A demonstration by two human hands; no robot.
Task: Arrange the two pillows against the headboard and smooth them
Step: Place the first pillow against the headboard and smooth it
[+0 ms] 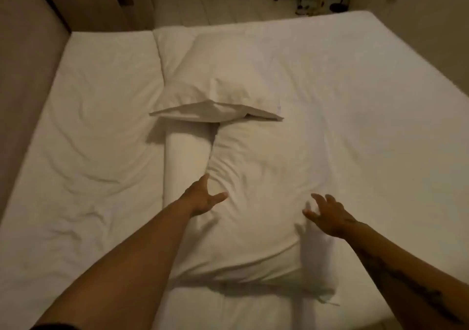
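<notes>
The plump white cotton pillow [256, 218] lies flat mid-bed between the spread, empty fingers of the left hand [203, 200] and right hand [327, 215], while the second white pillow [236, 93] sits beyond the fingertips, its flap sticking out. The padded beige headboard [25, 81] is well off past the left fingers, across the rumpled white sheet [101, 164]. Neither pillow is placed yet, I'd say; next comes gripping the near one by both sides and carrying it there.

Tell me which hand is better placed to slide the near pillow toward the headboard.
Left, probably. The left hand is at the near pillow edge facing the headboard; the right hand hovers open over its far side.
</notes>
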